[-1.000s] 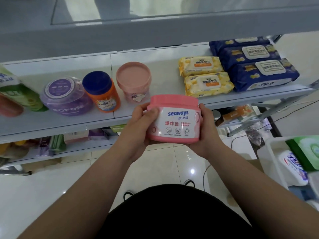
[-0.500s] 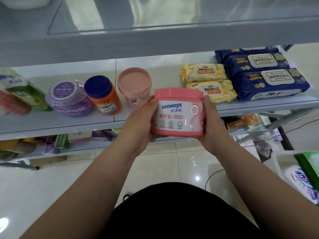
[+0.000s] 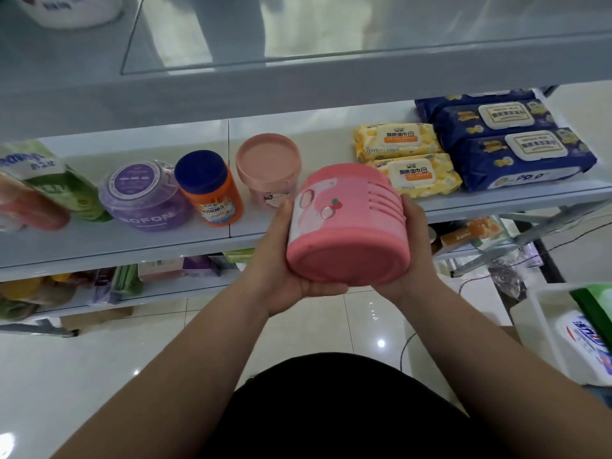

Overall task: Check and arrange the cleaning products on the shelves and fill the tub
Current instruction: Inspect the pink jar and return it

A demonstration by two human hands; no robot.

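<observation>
I hold a pink round jar (image 3: 347,223) in front of the shelf, tipped so its flat base faces me. My left hand (image 3: 281,260) grips its left side and cradles it from below. My right hand (image 3: 414,250) wraps the right side. Behind it on the white shelf (image 3: 165,240) stand a pale pink tub (image 3: 268,173), an orange bottle with a blue cap (image 3: 208,190) and a purple SOFON jar (image 3: 145,197). A white tub (image 3: 556,339) sits low at the right with a white bottle (image 3: 586,342) and a green pack (image 3: 596,306) in it.
Yellow wipe packs (image 3: 404,157) and dark blue wipe packs (image 3: 510,144) lie on the shelf's right end. Green and red pouches (image 3: 39,190) blur at the left. A lower shelf (image 3: 159,286) holds several small goods. Glossy tiled floor (image 3: 99,359) lies below, with a cable at the right.
The jar has been turned and tipped: its label with the seaways text faced me before, now its base and ribbed side show. The view has shifted slightly closer to the shelf.
</observation>
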